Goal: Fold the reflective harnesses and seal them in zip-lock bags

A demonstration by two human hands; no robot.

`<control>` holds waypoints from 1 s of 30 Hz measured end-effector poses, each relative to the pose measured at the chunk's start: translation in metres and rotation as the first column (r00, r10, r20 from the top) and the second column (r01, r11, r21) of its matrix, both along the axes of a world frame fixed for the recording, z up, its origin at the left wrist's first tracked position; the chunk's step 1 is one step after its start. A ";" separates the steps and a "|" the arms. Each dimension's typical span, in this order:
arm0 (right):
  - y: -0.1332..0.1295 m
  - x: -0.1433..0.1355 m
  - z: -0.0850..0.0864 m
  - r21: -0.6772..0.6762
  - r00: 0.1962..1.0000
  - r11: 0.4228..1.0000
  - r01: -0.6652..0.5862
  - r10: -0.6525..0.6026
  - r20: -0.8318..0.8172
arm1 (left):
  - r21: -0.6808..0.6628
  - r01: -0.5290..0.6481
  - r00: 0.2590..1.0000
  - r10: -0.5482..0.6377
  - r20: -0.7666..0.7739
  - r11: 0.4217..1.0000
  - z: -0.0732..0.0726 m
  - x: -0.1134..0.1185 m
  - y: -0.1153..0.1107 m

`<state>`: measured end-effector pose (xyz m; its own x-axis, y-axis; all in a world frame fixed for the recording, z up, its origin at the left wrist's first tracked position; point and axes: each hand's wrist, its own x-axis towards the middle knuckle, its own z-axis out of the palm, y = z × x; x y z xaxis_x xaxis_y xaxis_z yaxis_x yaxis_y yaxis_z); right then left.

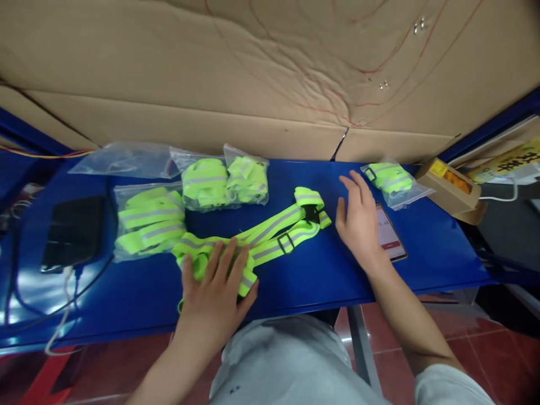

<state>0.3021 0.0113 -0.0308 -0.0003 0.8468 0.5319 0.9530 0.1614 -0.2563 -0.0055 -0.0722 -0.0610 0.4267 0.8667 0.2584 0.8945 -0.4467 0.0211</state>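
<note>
A neon yellow-green reflective strap (270, 228) with grey stripes lies loosely bundled on the blue table. My left hand (217, 287) rests on its bunched left part, fingers spread and palm down. The strap's right end has a black buckle (311, 214) and a black slider (286, 243). To the right of that end, my right hand (358, 219) hovers with its fingers apart and nothing in them. A phone (390, 233) lies beside and partly behind the right hand.
Bagged straps (149, 219) lie at the left and back, with an empty clear bag (126, 160) behind. Another bagged strap (390, 179) sits near a cardboard box (449, 188) at the right. A black device (73, 233) with cables is far left. Cardboard (253, 67) walls the back.
</note>
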 end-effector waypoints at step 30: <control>-0.009 -0.007 -0.028 -0.519 0.966 0.847 -0.118 -0.024 -0.259 | -0.225 0.217 0.970 -0.183 0.162 0.950 0.006 -0.023 0.018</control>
